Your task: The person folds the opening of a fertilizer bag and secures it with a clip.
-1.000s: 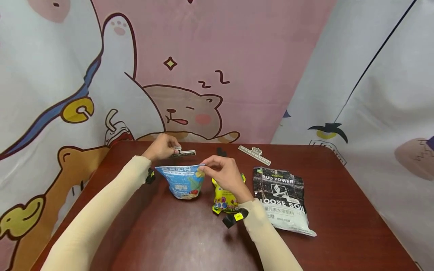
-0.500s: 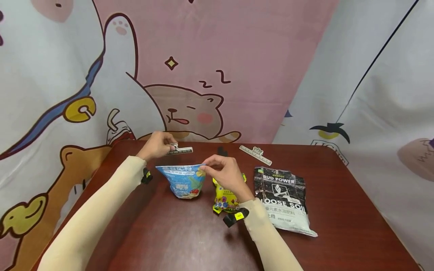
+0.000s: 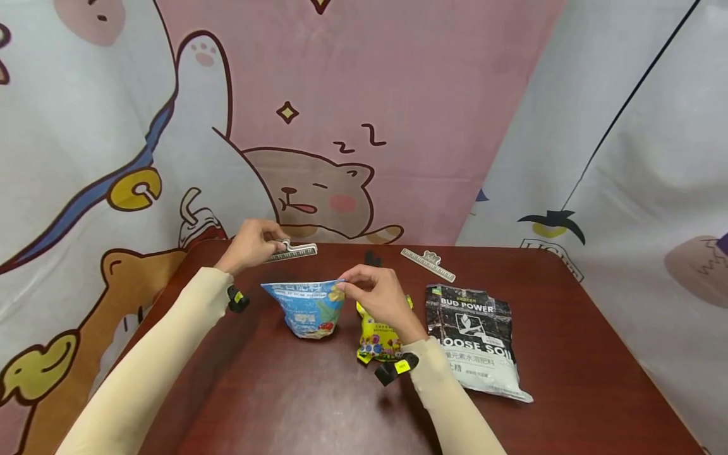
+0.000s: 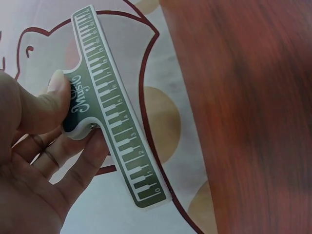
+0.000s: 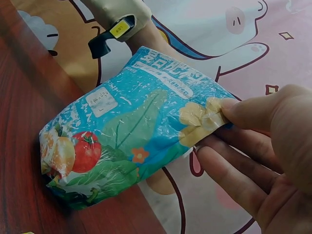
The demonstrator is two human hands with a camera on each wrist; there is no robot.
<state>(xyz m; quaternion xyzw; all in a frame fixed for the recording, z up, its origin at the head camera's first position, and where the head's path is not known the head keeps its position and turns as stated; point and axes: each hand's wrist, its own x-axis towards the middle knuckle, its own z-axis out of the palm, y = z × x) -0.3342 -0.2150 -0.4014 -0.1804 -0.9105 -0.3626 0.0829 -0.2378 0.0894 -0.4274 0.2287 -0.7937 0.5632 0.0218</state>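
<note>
Pinched between thumb and fingers of my left hand [image 3: 253, 243] is a clip [image 4: 117, 107] with a piano-key ruler pattern and "Music" on its handle. The clip is held up over the far left of the table. My right hand [image 3: 381, 297] pinches the top right corner of a blue bag [image 3: 309, 309] printed with vegetables. In the right wrist view, the thumb [image 5: 253, 109] lies on the bag's front and the fingers sit behind it. The bag stands on the table, its top edge pulled flat.
A yellow flowered packet [image 3: 378, 338] lies partly behind my right wrist. To the right is a black and white "Loose Soil" bag [image 3: 478, 341]. Another ruler clip [image 3: 429, 262] lies near the table's back edge, beside a small black object [image 3: 372, 258]. A cartoon curtain [image 3: 426, 126] hangs behind.
My left hand has moved a little to the left with the clip, away from the blue bag. The right hand keeps its pinch on the bag's corner.
</note>
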